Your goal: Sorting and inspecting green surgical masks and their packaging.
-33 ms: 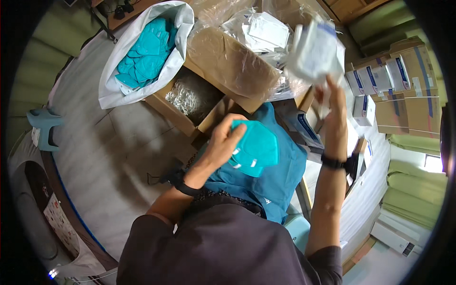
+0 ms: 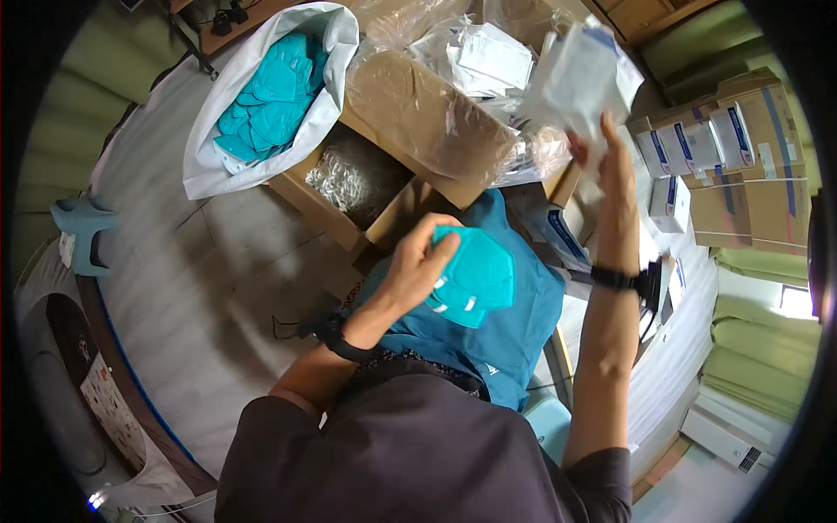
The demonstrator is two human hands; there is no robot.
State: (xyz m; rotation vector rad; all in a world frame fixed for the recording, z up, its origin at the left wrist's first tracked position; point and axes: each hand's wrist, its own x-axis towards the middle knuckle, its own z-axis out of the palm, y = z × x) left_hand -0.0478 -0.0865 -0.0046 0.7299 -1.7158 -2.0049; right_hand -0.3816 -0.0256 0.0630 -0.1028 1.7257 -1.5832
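My left hand (image 2: 418, 266) grips a small stack of teal folded face masks (image 2: 481, 275) above the blue apron over my lap, its thumb on top of them. White marks show along the masks' near edge. At the upper right my right hand (image 2: 613, 157) is raised, its fingers closed on the near end of a translucent white plastic bag (image 2: 582, 83) with blue print. The bag is a little blurred, and whether it is one or several cannot be told. More teal masks (image 2: 272, 100) fill a large white sack (image 2: 199, 161) at the upper left.
A cardboard box (image 2: 305, 205) ahead holds white elastic loops (image 2: 344, 187). Behind it, a plastic-lined carton (image 2: 427, 105) bears white packets (image 2: 493, 57). White-and-blue boxes (image 2: 689, 144) and stacked cartons (image 2: 776, 205) stand at right. A pale blue stool (image 2: 78, 228) is at far left.
My right hand has moved slightly up and away with the plastic bag. My left hand and the masks have shifted a little to the right.
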